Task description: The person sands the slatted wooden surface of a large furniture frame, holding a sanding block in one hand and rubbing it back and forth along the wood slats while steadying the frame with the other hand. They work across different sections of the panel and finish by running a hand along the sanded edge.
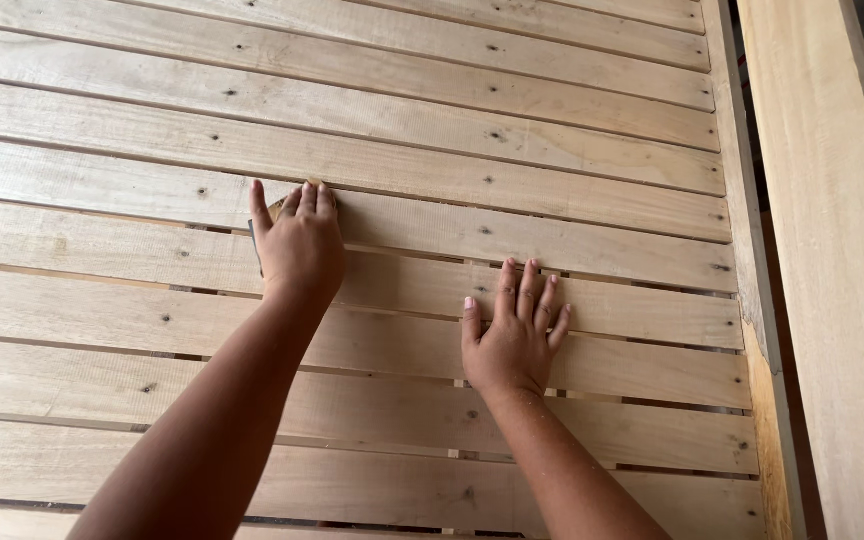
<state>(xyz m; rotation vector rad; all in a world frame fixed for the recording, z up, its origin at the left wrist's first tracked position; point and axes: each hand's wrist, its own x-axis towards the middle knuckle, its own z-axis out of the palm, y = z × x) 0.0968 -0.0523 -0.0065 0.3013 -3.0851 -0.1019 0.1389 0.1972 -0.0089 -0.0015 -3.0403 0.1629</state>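
My left hand (299,245), just left of centre in the frame, presses flat on a folded piece of sandpaper (274,212), fingers together over its top and thumb angled out to the side; only a tan corner and a grey edge of the sheet peek out beyond my fingertips and along the thumb side. My right hand (514,335), lower and right of centre, lies palm down and empty on the wood, fingers slightly fanned, thumb out. It looks placed to steady me as I lean over the work, while the left bears down so the sheet bites the grain.

Both hands rest on the wooden slats (432,150), pale boards running across the whole frame from left to right with thin dark gaps between them and small knots and nail marks dotted along their faces. My left hand sits on the slat one row above the one under my right. At the right edge of the frame the slats butt into a side rail (742,200), and beyond it a broader pale plank (832,250) runs from top to bottom.
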